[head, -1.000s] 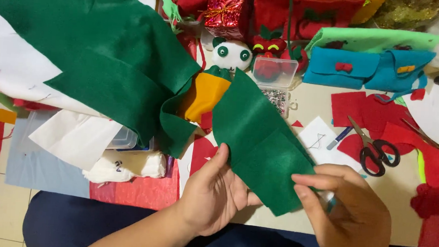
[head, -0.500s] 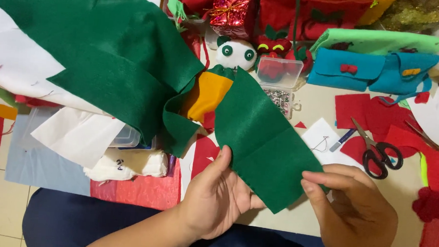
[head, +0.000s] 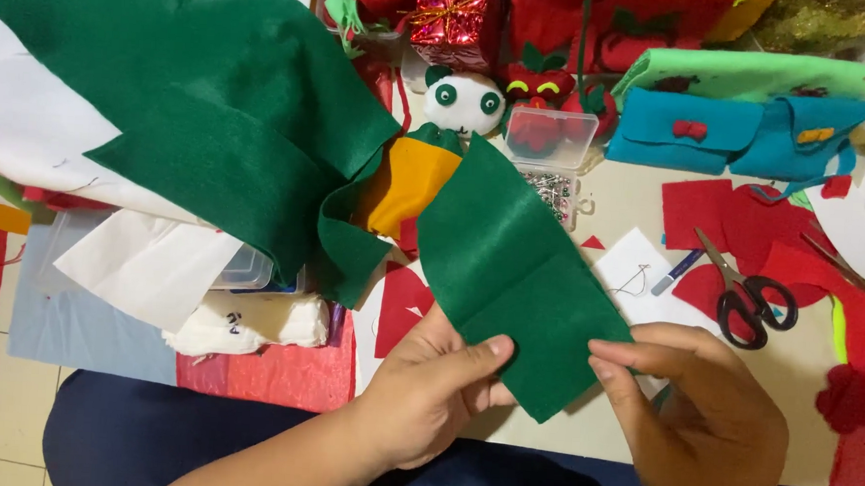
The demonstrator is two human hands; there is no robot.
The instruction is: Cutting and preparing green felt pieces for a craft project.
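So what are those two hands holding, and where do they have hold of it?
A strip of green felt. The left hand pinches its near end with the thumb on top; the right hand grips the near right edge.

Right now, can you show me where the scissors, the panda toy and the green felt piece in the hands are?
scissors (head: 745, 294), head view, near the pivot.
panda toy (head: 465, 102), head view, on its white face.
green felt piece (head: 515, 267), head view, on its middle.
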